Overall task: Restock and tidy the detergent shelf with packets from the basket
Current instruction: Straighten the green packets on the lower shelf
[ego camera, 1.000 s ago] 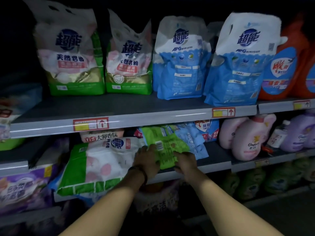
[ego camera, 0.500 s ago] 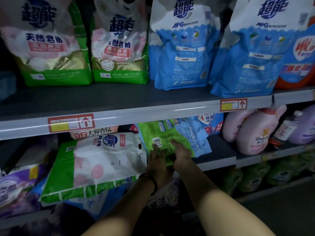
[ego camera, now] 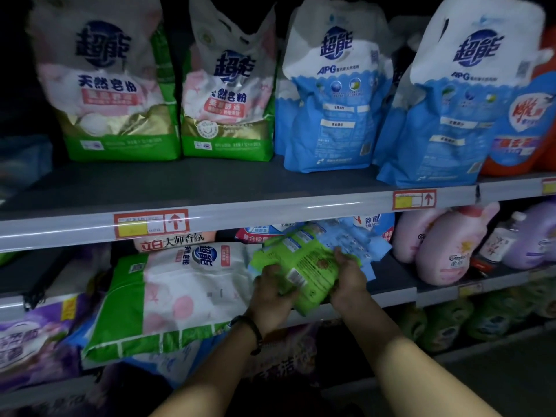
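- Now the green packet (ego camera: 301, 267) is seen lifted and tilted at the front lip of the middle shelf (ego camera: 394, 273), where a second ago it was pressed flat on the stack; its near end overhangs the shelf edge.
- Since then both hands have been drawn closer together, and the view has been brought nearer to the shelving, so the upper row fills more of the frame.
- From this it is judged that the packet is being squared up or reseated rather than simply pushed in, so the tidying of this slot is not yet finished.
- At 9 o'clock of the packet a large green-and-white bag (ego camera: 168, 293) is laid on its side, its near end sagging over the shelf edge; a straightening there is probably still owed.
- The left hand (ego camera: 272, 297) is closed around the packet's left edge, at about 8 o'clock of it, with the thumb laid on the printed face; a dark wristband is worn and the forearm is angled up from 7 o'clock.
- The right hand (ego camera: 346, 278) is clamped on the packet's right edge at about 3 o'clock, fingers curled over the top, the forearm brought in from 5 o'clock.
- Blue packets (ego camera: 358, 240) are lying beneath and behind the green one, toward 1 o'clock, touching it.
- Pink bottles (ego camera: 445, 251) are stood at 3 o'clock, apart from the hands.
- No basket is shown.
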